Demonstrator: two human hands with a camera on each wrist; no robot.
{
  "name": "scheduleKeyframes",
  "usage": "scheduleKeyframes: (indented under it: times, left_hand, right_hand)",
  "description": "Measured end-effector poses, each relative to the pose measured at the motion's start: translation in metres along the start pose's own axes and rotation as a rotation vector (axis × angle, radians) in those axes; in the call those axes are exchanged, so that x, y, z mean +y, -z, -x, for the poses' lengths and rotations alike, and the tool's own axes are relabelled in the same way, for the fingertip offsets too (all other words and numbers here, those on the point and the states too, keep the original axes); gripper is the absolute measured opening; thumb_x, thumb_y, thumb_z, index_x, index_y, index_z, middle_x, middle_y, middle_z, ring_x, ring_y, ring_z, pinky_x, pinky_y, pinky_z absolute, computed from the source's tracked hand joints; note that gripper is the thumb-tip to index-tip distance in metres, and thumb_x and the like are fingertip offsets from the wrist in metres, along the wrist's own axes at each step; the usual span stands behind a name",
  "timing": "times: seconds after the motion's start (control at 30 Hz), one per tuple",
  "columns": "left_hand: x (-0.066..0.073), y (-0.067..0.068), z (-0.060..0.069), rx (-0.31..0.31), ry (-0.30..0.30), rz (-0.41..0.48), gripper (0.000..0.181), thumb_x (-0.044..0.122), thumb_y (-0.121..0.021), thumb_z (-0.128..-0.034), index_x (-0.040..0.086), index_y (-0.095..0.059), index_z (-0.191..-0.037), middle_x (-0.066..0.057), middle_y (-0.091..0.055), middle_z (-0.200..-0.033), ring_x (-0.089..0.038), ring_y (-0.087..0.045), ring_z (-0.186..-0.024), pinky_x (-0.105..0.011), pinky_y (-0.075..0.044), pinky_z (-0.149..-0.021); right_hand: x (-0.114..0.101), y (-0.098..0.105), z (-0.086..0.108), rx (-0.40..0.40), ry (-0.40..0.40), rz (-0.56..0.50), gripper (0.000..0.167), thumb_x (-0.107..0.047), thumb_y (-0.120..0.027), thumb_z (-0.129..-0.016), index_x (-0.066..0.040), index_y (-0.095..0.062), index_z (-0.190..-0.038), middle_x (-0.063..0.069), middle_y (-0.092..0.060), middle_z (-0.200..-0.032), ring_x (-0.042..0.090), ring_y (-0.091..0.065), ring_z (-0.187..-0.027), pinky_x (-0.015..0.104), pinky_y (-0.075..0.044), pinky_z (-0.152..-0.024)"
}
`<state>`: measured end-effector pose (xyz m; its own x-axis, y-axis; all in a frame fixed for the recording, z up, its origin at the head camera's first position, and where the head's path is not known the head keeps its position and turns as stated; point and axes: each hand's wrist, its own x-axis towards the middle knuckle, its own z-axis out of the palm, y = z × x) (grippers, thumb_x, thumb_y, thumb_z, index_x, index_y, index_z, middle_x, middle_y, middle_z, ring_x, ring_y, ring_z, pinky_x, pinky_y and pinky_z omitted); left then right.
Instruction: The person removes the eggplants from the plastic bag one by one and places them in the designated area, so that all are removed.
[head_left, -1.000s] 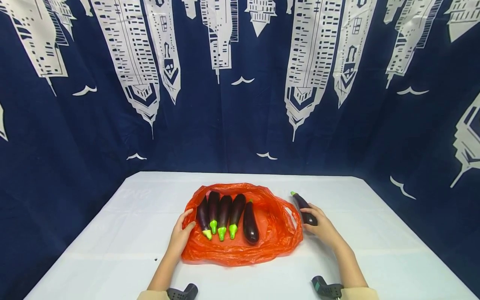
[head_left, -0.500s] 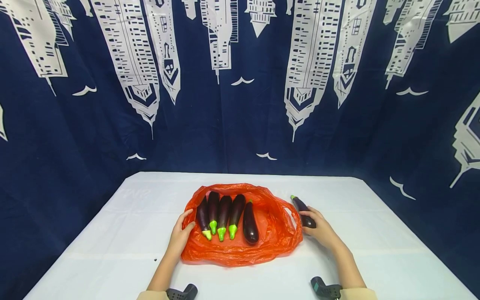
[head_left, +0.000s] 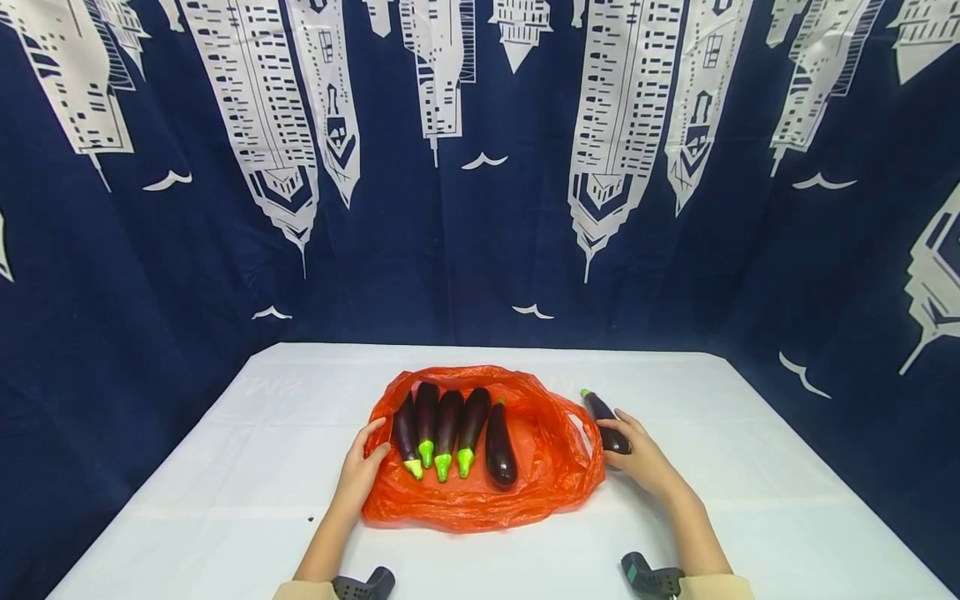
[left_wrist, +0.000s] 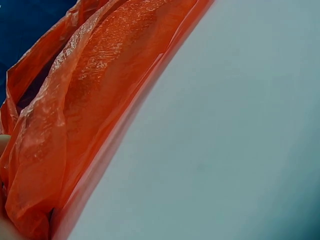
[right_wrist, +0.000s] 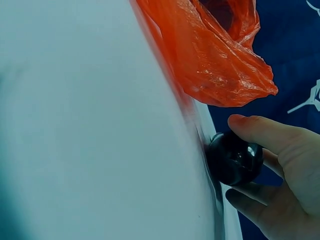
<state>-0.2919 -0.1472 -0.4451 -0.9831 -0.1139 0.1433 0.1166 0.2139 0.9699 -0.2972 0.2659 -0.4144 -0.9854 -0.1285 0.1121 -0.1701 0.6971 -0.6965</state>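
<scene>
A crumpled orange-red plastic bag (head_left: 540, 500) lies spread on the white table, its mouth wide. Several dark eggplants (head_left: 448, 421) sit side by side in it, most with bright green caps facing me. The rightmost one in the bag, another eggplant (head_left: 500, 454), points its round end at me. At the bag's left edge my left hand (head_left: 360, 475) grips the plastic between thumb and fingers; most of that hand is out of the left wrist view. Just outside the bag's right side, my right hand (head_left: 645, 458) holds a single eggplant (right_wrist: 235, 159), thumb and fingers around its round end.
The white table (head_left: 225, 483) extends on both sides of the bag. Behind it hangs a navy cloth (head_left: 450, 250) printed with white buildings. A loop handle of the bag stands close to my right hand. A tiny dark speck (head_left: 311, 519) lies left of my left forearm.
My right hand and its eggplant have shifted slightly left and toward me, then stayed almost still. The left hand and the bag look unchanged.
</scene>
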Motion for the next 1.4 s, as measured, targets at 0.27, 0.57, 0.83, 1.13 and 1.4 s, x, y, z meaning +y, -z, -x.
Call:
scheduleKeyframes:
  times: [0.27, 0.57, 0.83, 1.13, 1.4]
  left_hand:
    - [0.002, 0.001, 0.000, -0.002, -0.005, -0.008, 0.044, 0.009, -0.047, -0.0907, 0.006, -0.039, -0.134, -0.021, -0.030, -0.144, -0.037, -0.026, -0.132, -0.057, -0.018, -0.109]
    - [0.001, 0.001, 0.000, -0.006, 0.001, -0.002, 0.044, 0.008, -0.046, -0.0907, 0.006, -0.039, -0.134, -0.021, -0.029, -0.144, -0.037, -0.025, -0.133, -0.056, -0.018, -0.109]
    - [0.002, 0.001, 0.001, -0.007, 0.000, -0.001, 0.044, 0.009, -0.046, -0.0907, 0.006, -0.039, -0.134, -0.021, -0.029, -0.144, -0.037, -0.026, -0.132, -0.057, -0.019, -0.109]
    - [0.002, 0.001, 0.001, -0.007, 0.001, 0.001, 0.043, 0.009, -0.046, -0.0909, 0.006, -0.039, -0.134, -0.020, -0.030, -0.144, -0.037, -0.026, -0.132, -0.057, -0.019, -0.108]
    - [0.003, 0.000, 0.001, -0.005, -0.001, 0.013, 0.043, 0.008, -0.046, -0.0908, 0.006, -0.039, -0.134, -0.021, -0.030, -0.144, -0.037, -0.026, -0.132, -0.056, -0.018, -0.109]
  right_hand:
    - [-0.005, 0.003, -0.002, -0.001, -0.010, 0.003, 0.051, -0.014, -0.064, -0.081, -0.005, -0.046, -0.129, 0.026, -0.017, -0.146, 0.052, -0.018, -0.130, 0.065, -0.023, -0.100]
    - [-0.008, 0.005, -0.002, 0.002, -0.016, 0.025, 0.052, -0.016, -0.064, -0.082, -0.007, -0.046, -0.130, 0.024, -0.018, -0.147, 0.050, -0.017, -0.131, 0.066, -0.020, -0.100]
    - [-0.016, 0.010, 0.000, 0.018, 0.002, 0.062, 0.051, -0.018, -0.062, -0.083, -0.008, -0.046, -0.131, 0.024, -0.019, -0.147, 0.049, -0.018, -0.132, 0.067, -0.021, -0.099]
    - [-0.034, 0.015, 0.001, 0.046, 0.035, 0.096, 0.051, -0.018, -0.062, -0.084, -0.009, -0.045, -0.131, 0.022, -0.020, -0.147, 0.049, -0.021, -0.131, 0.066, -0.024, -0.098]
    - [-0.059, 0.018, 0.005, 0.087, 0.085, 0.116, 0.046, -0.016, -0.058, -0.086, -0.010, -0.045, -0.131, 0.019, -0.022, -0.147, 0.047, -0.024, -0.131, 0.065, -0.027, -0.097]
